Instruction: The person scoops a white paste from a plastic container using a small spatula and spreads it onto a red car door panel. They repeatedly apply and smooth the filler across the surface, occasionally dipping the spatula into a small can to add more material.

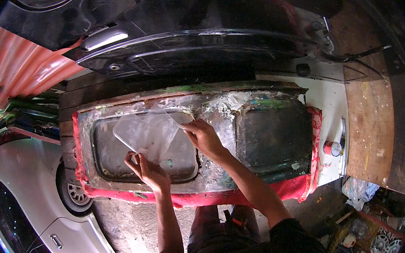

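Two hands hold one clear sheet, possibly folded, above the left of two recesses in a worn table. The left hand's fingers pinch its lower edge; the right hand's fingers pinch its right corner. The step looks like opening or positioning the sheet; the next move seems to call for even tension. Around: one red cloth, one tin, one silver car.

The plastic sheet is whitish, the panel grey with green blotches, the cloth red, the car silver.
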`<state>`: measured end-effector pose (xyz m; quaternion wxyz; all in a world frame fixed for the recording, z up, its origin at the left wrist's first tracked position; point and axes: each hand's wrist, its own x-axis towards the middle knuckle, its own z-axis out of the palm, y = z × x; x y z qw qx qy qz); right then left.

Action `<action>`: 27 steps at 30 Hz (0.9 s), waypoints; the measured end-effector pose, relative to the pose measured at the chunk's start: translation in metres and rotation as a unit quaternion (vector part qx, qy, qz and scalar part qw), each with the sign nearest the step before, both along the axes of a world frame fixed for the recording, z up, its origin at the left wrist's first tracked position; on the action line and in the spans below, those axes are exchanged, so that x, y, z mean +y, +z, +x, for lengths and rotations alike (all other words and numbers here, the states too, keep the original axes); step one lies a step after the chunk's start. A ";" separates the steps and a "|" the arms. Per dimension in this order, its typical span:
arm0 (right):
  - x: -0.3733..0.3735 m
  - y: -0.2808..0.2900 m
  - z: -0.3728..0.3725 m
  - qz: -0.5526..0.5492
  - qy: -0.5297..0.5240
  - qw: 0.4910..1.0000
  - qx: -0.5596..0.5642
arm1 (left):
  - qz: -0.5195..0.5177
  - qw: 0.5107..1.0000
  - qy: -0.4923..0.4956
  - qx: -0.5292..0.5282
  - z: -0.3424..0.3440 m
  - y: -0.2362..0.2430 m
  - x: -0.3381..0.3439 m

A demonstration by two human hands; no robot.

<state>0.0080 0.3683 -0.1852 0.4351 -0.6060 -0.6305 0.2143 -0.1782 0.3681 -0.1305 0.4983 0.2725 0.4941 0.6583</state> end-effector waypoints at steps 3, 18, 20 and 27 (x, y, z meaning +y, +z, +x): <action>0.004 0.002 0.005 -0.049 -0.094 0.984 0.146 | 0.004 1.000 -0.002 0.017 -0.009 -0.001 0.004; -0.092 0.006 0.206 -0.126 -0.459 0.870 -0.131 | 0.001 1.000 -0.011 0.014 -0.016 -0.015 0.007; -0.071 0.020 0.196 -0.090 -0.497 0.858 -0.089 | -0.025 1.000 -0.005 0.006 -0.007 0.000 0.006; -0.007 -0.036 0.090 0.041 -0.261 0.950 -0.167 | -0.003 1.000 -0.003 0.014 -0.004 0.005 0.009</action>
